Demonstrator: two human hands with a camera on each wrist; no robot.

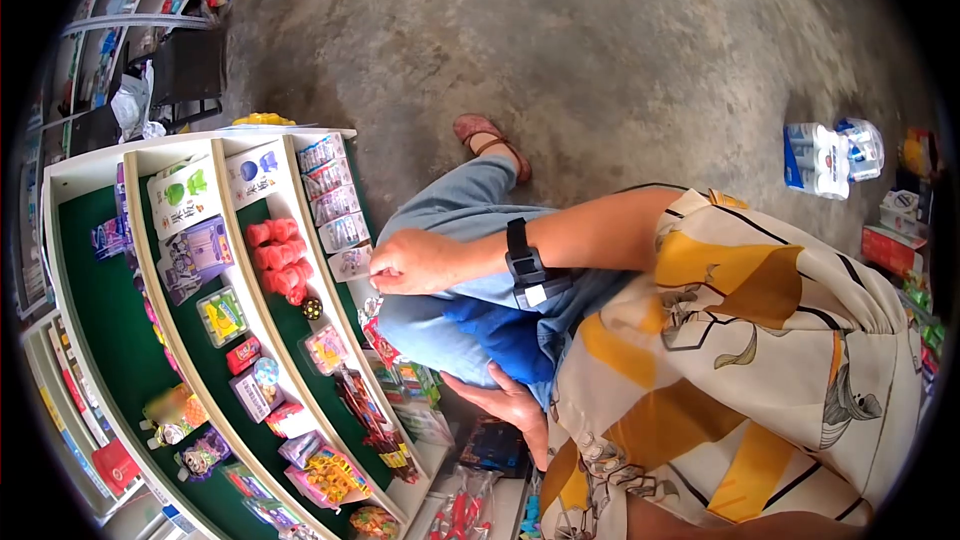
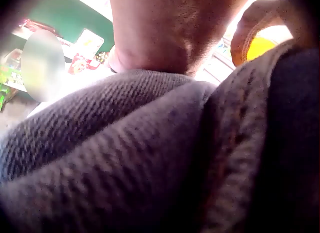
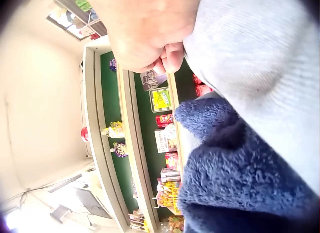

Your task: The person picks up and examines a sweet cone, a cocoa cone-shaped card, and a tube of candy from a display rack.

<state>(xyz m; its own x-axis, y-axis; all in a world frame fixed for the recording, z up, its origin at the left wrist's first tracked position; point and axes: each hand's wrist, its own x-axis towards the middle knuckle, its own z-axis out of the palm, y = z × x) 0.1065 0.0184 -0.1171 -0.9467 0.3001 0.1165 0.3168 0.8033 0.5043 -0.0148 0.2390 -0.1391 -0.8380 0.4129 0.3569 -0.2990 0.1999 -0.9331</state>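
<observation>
1. On the person's jeans [image 1: 418,328] lies a blue cloth [image 1: 502,335], bunched between the two hands, just under the right wrist. It's a bright, deep blue from above; the right wrist view shows it darker, with a thick, fluffy pile and soft folds.
2. The right hand [image 1: 418,262] is up at the knee, fingers curled in; I can't tell whether they pinch anything. A black strap [image 1: 520,252] circles that wrist. Close by its fingertips sits a small white packet [image 1: 349,263], last in a row of small packets [image 1: 334,192] whose lettering is too tiny for me.
3. The left hand [image 1: 503,404] rests low against the leg, fingers extended and apart, near the cloth's lower edge. The left wrist view is mostly fabric, dim and close.
4. Beside the knee, the tiered display shelf [image 1: 95,320], lined in green, carries most of the print here. Two white cards [image 1: 168,212] show big pictures, one green, one blue, over what look like Chinese characters; I can't read them surely.
5. Past those are a purple package [image 1: 197,258], red goods [image 1: 280,248] and a red packet [image 3: 164,120] with pale lettering, too blurred for a brand.
</observation>
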